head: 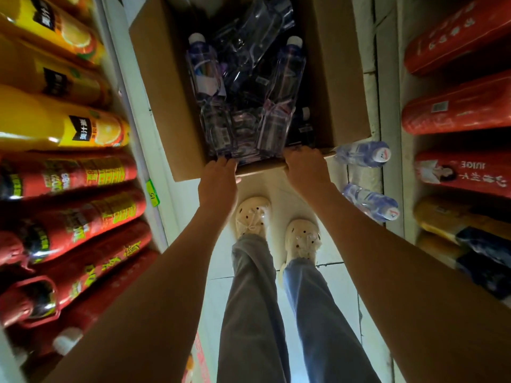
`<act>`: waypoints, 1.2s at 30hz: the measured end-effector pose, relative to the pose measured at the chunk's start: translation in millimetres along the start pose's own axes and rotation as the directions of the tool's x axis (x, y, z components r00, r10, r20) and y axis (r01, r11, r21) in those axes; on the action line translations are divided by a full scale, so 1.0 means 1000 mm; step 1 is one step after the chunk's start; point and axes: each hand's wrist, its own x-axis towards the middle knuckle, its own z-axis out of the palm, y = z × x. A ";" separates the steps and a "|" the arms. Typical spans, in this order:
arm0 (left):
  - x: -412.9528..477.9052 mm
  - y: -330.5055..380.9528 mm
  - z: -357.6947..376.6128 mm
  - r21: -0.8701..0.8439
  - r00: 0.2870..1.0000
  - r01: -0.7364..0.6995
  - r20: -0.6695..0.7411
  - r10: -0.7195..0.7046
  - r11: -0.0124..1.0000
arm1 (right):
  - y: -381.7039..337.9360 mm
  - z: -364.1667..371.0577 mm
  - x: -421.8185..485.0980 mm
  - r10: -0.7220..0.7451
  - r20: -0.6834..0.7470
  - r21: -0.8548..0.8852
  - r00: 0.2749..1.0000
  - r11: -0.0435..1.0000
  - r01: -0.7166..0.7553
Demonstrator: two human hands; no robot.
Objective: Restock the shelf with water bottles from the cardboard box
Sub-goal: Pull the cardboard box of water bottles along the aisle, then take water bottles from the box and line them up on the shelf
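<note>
An open cardboard box (166,106) sits on the floor of a narrow aisle, straight below me. Inside it lie several clear water bottles (206,70) with white caps, amid crumpled plastic wrap. My left hand (219,178) and my right hand (305,168) both grip the near rim of the box, fingers curled over the edge. Two more water bottles (362,154) lie on the low right shelf just beside the box, caps facing me.
On the left, shelves hold yellow juice bottles (63,131) and red drink bottles (83,178). Red and orange bottles (459,106) fill the shelves on the right. My feet in white clogs (253,217) stand on pale floor tiles just behind the box.
</note>
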 end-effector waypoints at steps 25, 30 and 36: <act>-0.042 0.033 -0.006 -0.057 0.925 0.103 0.372 -0.074 0.993 | 0.005 0.018 -0.031 0.352 0.401 0.745 0.846 0.412 -0.525; -0.021 0.037 -0.030 -0.202 0.945 -0.010 0.319 0.075 0.979 | -0.023 0.032 -0.003 0.466 0.449 0.769 0.762 0.233 -0.595; -0.021 0.040 -0.074 -0.363 0.974 0.096 0.227 -0.013 0.927 | -0.022 -0.011 -0.020 0.347 0.612 0.757 0.711 0.002 -0.653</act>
